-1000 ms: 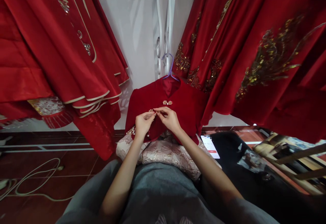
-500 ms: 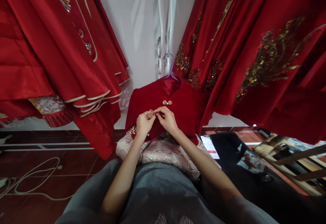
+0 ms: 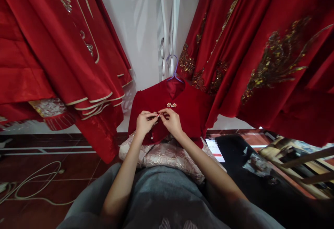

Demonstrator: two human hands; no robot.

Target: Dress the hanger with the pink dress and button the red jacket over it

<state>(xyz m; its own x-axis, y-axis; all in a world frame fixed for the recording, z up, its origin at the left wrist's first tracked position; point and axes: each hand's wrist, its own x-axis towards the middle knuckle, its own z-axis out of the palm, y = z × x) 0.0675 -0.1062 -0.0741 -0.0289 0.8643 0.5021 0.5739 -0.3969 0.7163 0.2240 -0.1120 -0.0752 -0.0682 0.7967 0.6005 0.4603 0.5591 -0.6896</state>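
A small dark red velvet jacket (image 3: 191,109) hangs in front of me on a purple hanger (image 3: 174,72). A pearl clasp (image 3: 171,105) near its collar is fastened. Just below it, my left hand (image 3: 144,122) and my right hand (image 3: 171,121) meet at a second pearl fastening (image 3: 156,114). Both hands pinch it with fingertips pressed together. A pale pink and gold brocade skirt (image 3: 167,156) lies under the jacket, over my grey-clad lap.
Long red embroidered gowns hang at the left (image 3: 52,48) and right (image 3: 261,55). A white wall (image 3: 138,31) is behind. A phone (image 3: 215,149) lies on a black cloth at right. White cables (image 3: 33,183) trail over the dark red tiled floor.
Both hands have shifted slightly upward on the jacket front and stayed pinched at the pearl fastening. Nothing else has moved.
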